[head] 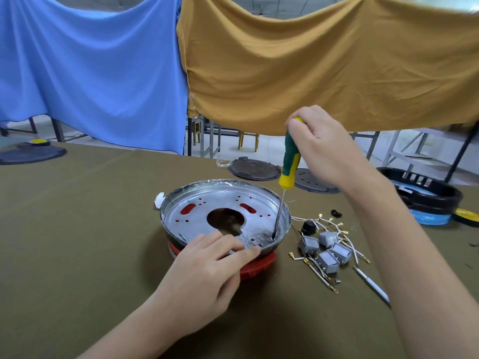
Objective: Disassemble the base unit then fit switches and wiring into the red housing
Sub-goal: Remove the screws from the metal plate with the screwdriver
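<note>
the silver metal plate point(197, 216) sits dished in the red housing point(255, 265) at table centre. the screwdriver point(286, 174) stands near upright, its tip at the plate's four o'clock rim, the right hand point(321, 149) wrapped round its handle. the left hand point(207, 270) presses flat at six o'clock, fingers extended. the loose grey switches point(329, 252) and wires lie at three o'clock, outside the housing.

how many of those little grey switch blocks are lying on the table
5 grey switches, clustered among the white wires right of the metal pan: far left, top, middle right, bottom, plus a black one above; wires might hide more.
</note>
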Motion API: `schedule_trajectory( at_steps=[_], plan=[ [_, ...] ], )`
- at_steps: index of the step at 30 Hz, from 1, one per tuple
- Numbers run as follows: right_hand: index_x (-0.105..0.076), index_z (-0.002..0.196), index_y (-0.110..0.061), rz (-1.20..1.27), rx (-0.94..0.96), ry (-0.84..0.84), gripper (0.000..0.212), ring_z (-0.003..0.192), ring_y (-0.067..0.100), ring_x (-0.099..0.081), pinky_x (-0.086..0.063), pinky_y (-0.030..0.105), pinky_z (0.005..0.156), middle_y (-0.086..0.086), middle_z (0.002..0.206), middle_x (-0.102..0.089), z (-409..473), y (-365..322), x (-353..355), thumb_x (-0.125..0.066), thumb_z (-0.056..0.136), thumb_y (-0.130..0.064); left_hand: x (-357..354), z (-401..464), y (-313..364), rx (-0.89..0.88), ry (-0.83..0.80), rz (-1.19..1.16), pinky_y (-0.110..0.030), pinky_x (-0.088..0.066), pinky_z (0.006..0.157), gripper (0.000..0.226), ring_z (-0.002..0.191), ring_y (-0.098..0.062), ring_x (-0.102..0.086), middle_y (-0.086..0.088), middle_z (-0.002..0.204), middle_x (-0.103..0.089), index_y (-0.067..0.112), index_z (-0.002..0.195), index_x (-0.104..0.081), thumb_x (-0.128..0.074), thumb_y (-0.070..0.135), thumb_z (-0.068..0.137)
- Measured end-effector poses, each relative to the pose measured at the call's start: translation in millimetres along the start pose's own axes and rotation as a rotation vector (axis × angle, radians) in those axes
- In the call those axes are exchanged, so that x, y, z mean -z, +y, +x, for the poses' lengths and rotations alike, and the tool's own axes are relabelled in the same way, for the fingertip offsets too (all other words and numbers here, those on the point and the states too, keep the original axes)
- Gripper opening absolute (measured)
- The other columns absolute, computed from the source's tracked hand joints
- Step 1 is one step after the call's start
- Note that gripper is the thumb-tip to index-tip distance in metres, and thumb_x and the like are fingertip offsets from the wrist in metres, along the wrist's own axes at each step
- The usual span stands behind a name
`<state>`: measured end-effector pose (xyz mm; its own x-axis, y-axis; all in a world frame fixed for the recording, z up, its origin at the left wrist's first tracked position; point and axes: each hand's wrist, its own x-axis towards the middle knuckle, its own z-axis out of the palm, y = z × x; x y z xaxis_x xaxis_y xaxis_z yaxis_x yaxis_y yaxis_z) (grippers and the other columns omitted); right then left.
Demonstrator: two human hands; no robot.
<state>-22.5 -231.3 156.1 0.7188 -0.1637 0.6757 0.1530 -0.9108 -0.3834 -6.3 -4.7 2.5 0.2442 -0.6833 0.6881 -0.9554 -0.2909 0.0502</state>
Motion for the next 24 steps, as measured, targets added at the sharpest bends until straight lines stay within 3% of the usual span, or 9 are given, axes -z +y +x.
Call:
schedule_trajectory(
  at_steps=[3,5,7,10,14,17,19,22,24],
  plan=[
    [-0.060,0.111,-0.038,0.319,-0.015,-0.202,0.024,0.060,0.010,-0.046,-0.038,0.017,0.051,0.003,0.086,-0.059,-1,2,17,-0.044,0.094,-0.030,0,-1,0,-0.004,-0.016,0.013,-0.024,-0.046,0.077,0.037,0.088,-0.012,-0.057,0.006,0.104,-0.066,0.019,0.121,-0.070,-0.053,0.014,0.088],
    [-0.063,0.098,-0.033,0.234,0.044,-0.133,0.009,0.054,0.006,-0.041,-0.035,0.021,0.052,-0.006,0.070,-0.053,-2,4,19,-0.058,0.094,-0.038,0,-2,-1,-0.009,-0.025,0.033,-0.023,-0.044,0.078,0.038,0.088,-0.013,-0.057,0.006,0.104,-0.065,0.019,0.122,-0.070,-0.053,0.014,0.088],
    [-0.060,0.084,-0.019,-0.032,0.025,0.024,0.034,0.057,0.012,-0.043,-0.032,0.029,0.053,-0.006,0.062,-0.049,-1,4,12,-0.059,0.091,-0.052,-1,-3,-1,-0.014,-0.030,0.048,-0.022,-0.040,0.080,0.039,0.088,-0.013,-0.056,0.006,0.105,-0.065,0.019,0.124,-0.069,-0.054,0.014,0.088],
    [-0.061,0.096,-0.010,-0.049,0.002,-0.008,0.036,0.076,0.018,-0.049,-0.035,0.032,0.066,0.001,0.087,-0.056,-1,-2,6,-0.045,0.099,-0.043,-1,-4,-2,-0.025,-0.028,0.056,-0.023,-0.039,0.081,0.039,0.090,-0.011,-0.054,0.006,0.106,-0.063,0.020,0.126,-0.067,-0.054,0.016,0.089],
    [-0.054,0.128,-0.035,0.340,-0.040,-0.319,0.034,0.069,0.006,-0.050,-0.041,0.017,0.060,-0.007,0.103,-0.065,-2,-2,18,-0.041,0.098,-0.030,-3,-5,-4,-0.034,-0.001,0.062,-0.026,-0.041,0.082,0.040,0.093,-0.010,-0.054,0.008,0.107,-0.063,0.022,0.128,-0.064,-0.056,0.016,0.089],
    [-0.063,0.103,-0.026,0.182,0.074,-0.164,0.016,0.055,0.005,-0.044,-0.036,0.022,0.055,-0.010,0.070,-0.055,-3,0,15,-0.058,0.095,-0.039,-4,-5,-4,-0.034,0.011,0.061,-0.024,-0.040,0.083,0.039,0.093,-0.009,-0.053,0.009,0.106,-0.063,0.023,0.129,-0.061,-0.056,0.017,0.091],
    [-0.058,0.088,-0.016,-0.082,0.047,0.029,0.034,0.058,0.013,-0.045,-0.035,0.030,0.054,-0.006,0.063,-0.049,-2,-2,7,-0.059,0.092,-0.050,-4,-5,-4,-0.032,0.007,0.056,-0.024,-0.040,0.084,0.038,0.094,-0.007,-0.053,0.011,0.106,-0.063,0.024,0.128,-0.059,-0.055,0.018,0.091],
    [-0.055,0.099,-0.012,-0.172,0.009,0.023,0.033,0.072,0.022,-0.051,-0.036,0.034,0.063,0.001,0.083,-0.054,-1,1,0,-0.047,0.098,-0.044,-3,-5,-4,-0.026,-0.007,0.051,-0.023,-0.039,0.086,0.038,0.096,-0.006,-0.053,0.013,0.107,-0.063,0.025,0.128,-0.059,-0.055,0.019,0.091],
    [-0.053,0.124,-0.022,0.071,-0.023,-0.141,0.031,0.074,0.015,-0.053,-0.040,0.029,0.066,0.002,0.105,-0.060,-1,2,4,-0.041,0.099,-0.034,-3,-5,-4,-0.027,-0.006,0.054,-0.021,-0.037,0.086,0.037,0.095,-0.005,-0.052,0.013,0.106,-0.063,0.025,0.128,-0.060,-0.055,0.019,0.091]
  ],
)
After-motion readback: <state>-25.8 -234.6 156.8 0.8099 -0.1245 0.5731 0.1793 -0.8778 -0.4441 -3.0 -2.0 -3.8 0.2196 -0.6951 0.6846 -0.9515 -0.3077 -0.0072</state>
